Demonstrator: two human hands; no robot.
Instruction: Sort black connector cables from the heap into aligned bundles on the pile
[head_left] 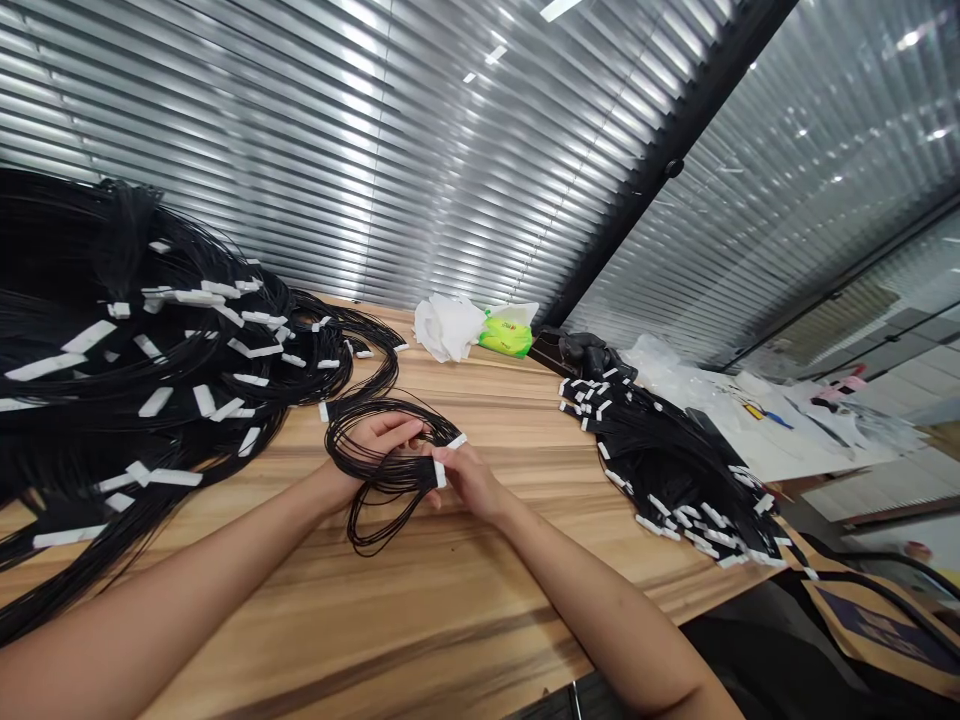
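A looped bundle of thin black cable (379,475) with white ends is held just above the wooden table. My left hand (382,437) reaches through the loop, its fingers curled round the strands. At the bundle's right side, my right hand (472,480) pinches it beside a white end piece (440,473). A second white end piece (456,441) shows just above that thumb. Part of the left fingers is hidden behind the strands. One loose loop hangs below both hands.
A large heap of black cables (187,370) with white ends covers the left side. Another pile (667,470) lies on the right. Crumpled white tissue (448,327) and a green tissue pack (505,334) stand at the back, before metallic blinds (337,150). Pliers (765,413) lie on a white table.
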